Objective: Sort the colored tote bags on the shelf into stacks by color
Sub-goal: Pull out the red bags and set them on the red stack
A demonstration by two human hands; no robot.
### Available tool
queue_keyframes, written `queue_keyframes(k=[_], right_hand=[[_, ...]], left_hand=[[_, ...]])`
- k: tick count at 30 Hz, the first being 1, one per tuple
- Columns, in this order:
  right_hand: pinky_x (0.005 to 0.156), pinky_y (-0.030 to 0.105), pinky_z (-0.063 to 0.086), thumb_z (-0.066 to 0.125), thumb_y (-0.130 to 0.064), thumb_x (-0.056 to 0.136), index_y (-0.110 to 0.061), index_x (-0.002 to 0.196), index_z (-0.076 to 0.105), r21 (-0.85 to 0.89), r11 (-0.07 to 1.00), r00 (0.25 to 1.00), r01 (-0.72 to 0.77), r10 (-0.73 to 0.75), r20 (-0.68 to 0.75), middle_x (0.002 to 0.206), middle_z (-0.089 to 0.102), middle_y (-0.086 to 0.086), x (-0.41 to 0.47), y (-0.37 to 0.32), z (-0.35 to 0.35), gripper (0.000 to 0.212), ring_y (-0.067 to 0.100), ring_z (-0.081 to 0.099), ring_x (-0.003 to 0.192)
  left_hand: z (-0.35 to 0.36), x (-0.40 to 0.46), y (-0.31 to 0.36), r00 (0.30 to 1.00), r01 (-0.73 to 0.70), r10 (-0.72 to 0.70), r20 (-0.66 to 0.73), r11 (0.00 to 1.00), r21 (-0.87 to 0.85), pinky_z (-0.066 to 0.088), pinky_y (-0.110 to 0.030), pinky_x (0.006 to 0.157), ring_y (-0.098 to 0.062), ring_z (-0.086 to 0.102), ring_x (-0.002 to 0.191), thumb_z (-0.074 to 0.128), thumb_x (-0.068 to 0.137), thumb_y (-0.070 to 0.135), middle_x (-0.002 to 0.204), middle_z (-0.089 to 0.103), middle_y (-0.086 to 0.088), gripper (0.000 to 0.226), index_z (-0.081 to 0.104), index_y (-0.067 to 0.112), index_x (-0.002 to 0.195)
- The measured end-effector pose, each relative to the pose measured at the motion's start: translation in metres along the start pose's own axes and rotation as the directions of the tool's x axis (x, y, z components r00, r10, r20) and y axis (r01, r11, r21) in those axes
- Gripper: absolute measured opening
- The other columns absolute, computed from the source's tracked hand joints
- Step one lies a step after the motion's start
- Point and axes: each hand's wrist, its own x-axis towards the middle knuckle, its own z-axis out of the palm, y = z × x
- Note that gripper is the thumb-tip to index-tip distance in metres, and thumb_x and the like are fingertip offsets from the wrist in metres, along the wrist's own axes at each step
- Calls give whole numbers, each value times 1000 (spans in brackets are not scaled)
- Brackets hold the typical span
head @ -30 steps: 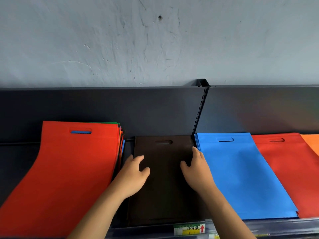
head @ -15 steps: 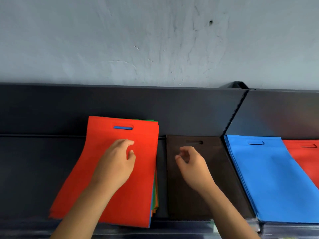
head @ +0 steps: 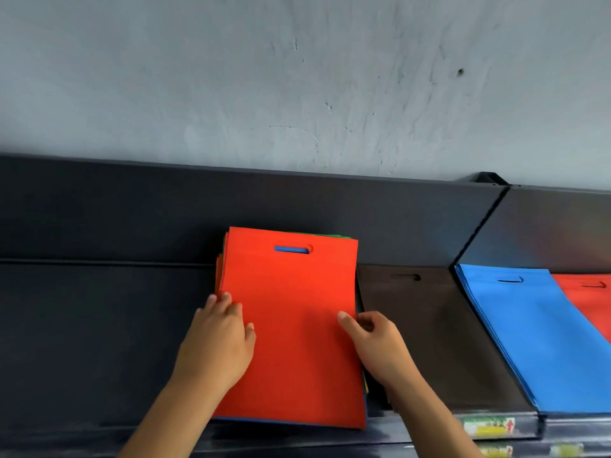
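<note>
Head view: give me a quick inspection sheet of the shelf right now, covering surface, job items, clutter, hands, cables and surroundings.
Surface: dark metal shelf, bare at the left.
Job's things: mixed stack of flat fabric tote bags topped by a red bag, with blue, green and orange edges showing beneath; brown bag stack beside it on the right; then blue bag stack; then a sorted red bag stack at the frame edge.
Clutter: green and yellow price labels on the shelf's front rail.
Hands: left hand rests on the mixed stack's left edge; right hand grips its right edge.
Cables: nothing seen.
Surroundings: scuffed grey wall behind.
</note>
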Motion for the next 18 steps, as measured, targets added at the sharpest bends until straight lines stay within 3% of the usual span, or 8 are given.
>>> queue_keyframes(k=[2,5,8,11,14,18], right_hand=[[73,35,61,76,-55,91,-19,104,72,3,1000,999,-5,5,-43,95,78,-5,-4,2,-1,39,11,75,84],[73,44,62,79,-43,92,-15,93,73,30,1000,994,-9,12,-108,86,79,2,-7,4,-8,29,20,76,78],[68,43,58,77,-35,94,-9,89,73,77,997,988,-23,35,-150,86,77,16,-7,7,-16,27,28,73,72],[67,41,55,75,-33,96,-6,92,73,143,989,982,-29,55,-182,90,76,21,-8,7,-23,27,32,71,72],[77,50,63,76,-38,95,-8,94,76,172,983,990,-66,86,-111,88,79,17,-8,7,-25,30,36,77,83],[86,62,62,77,-28,95,-9,94,79,186,979,995,-81,89,-34,88,82,13,-7,9,-23,19,39,79,89]], left_hand=[[-1,-2,7,997,-73,73,14,997,3,15,-41,129,-24,13,160,39,108,45,171,22,-6,59,36,16,159],[-5,-4,14,989,-146,148,19,985,-89,24,-35,125,-15,21,157,41,107,49,171,23,1,59,36,22,159],[-8,-1,9,993,-120,120,-6,986,-114,35,-36,119,-17,25,156,42,106,50,172,15,1,60,34,23,159],[-6,1,4,996,-83,85,32,994,-76,28,-39,125,-22,13,159,41,107,50,173,9,-8,65,28,17,161],[-4,-3,10,989,-133,137,59,988,-76,22,-38,126,-22,12,160,40,107,51,173,12,-7,66,24,18,162],[-7,-5,18,989,-121,134,62,977,-173,37,-39,118,-21,29,154,41,105,54,173,7,-2,65,27,24,161]])
